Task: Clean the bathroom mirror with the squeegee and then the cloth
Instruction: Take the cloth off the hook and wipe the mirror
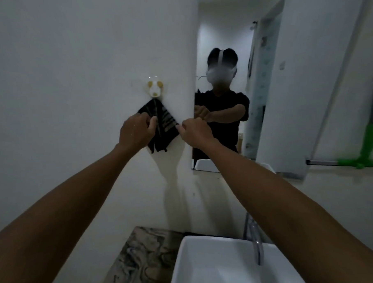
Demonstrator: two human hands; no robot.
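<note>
Both hands, left (136, 130) and right (194, 130), pinch the black cloth (163, 125) hanging on the white wall (60, 72). The mirror (230, 32) sits at two o'clock. The white sink (208, 266) lies on the marbled bench (141, 261) at six.

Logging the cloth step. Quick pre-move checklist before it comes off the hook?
1. Left hand grips the black cloth: ok.
2. Right hand pinches the cloth's edge: cannot tell, contact unclear.
3. Cloth hangs on the wall hook: ok, not yet lifted off.
4. Mirror within reach, right of the cloth: ok.
5. Green squeegee out of hand, at the far right: ok.
</note>
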